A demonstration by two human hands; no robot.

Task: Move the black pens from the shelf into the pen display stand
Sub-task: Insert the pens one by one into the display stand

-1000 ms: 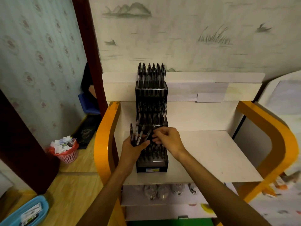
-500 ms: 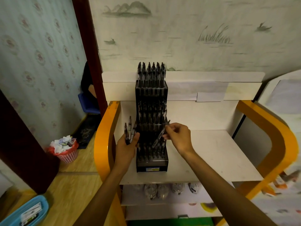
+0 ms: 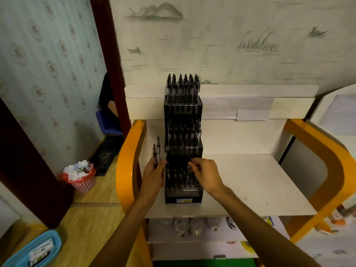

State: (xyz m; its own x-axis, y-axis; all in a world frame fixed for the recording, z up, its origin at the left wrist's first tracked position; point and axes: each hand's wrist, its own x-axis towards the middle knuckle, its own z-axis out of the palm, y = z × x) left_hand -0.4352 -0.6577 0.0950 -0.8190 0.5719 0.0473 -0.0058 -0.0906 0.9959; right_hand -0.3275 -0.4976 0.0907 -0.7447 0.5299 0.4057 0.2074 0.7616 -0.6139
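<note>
- Standing on the white shelf point(image 3: 240, 182): one black tiered pen display stand point(image 3: 183, 151), three stepped rows, each holding upright black pens; top row point(image 3: 183, 85) full, reaching above the shelf's back panel
- Left hand point(image 3: 154, 175): just left of the stand, fingers curled round a small bundle of black pens point(image 3: 157, 153), tips pointing up, one leaning toward the stand's middle tier
- Right hand point(image 3: 207, 174): at the stand's lowest tier, fingertips pinching a single pen point(image 3: 189, 166) among the pens there; whether it is seated in a slot cannot be told
- Shelf frame point(image 3: 127, 170): orange, curved, on both sides
- Lower shelf point(image 3: 192, 226): packaged goods, blurred
- Floor, left: pink wastebasket point(image 3: 81, 180) full of paper; blue tray point(image 3: 34, 251) at the corner
</note>
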